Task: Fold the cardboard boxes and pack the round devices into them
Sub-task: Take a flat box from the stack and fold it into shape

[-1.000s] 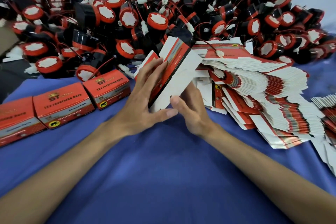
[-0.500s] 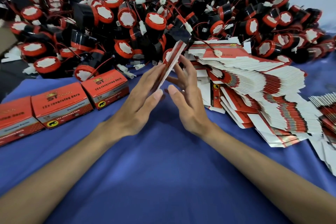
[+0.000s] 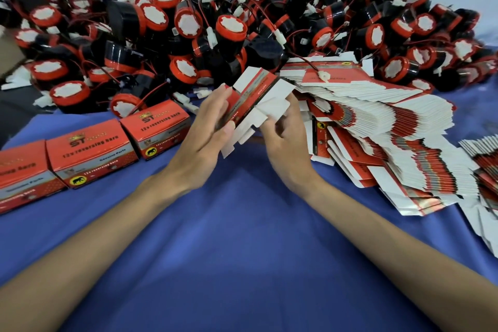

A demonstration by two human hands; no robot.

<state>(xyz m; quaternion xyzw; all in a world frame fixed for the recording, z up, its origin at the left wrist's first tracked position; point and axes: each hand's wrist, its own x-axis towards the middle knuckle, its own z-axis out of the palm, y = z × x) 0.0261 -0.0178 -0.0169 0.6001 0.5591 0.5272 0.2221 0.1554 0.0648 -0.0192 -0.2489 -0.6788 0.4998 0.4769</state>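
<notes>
A half-opened box (image 3: 253, 100), red with white flaps splayed at its lower end, stands tilted, gripped on its side by the left hand (image 3: 204, 143), with the right hand (image 3: 285, 148) at its flaps. Just right of this box lies a fanned stack of flat boxes (image 3: 377, 121), red and white. To its left sits a row of three folded boxes (image 3: 91, 153), closed. Behind it rises a heap of round devices (image 3: 231, 27), black with red rims, white faces and loose wires.

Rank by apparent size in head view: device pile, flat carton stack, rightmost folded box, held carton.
1. device pile
2. flat carton stack
3-4. rightmost folded box and held carton: look alike; the carton is lifted, likely nearer the camera, so unranked.
</notes>
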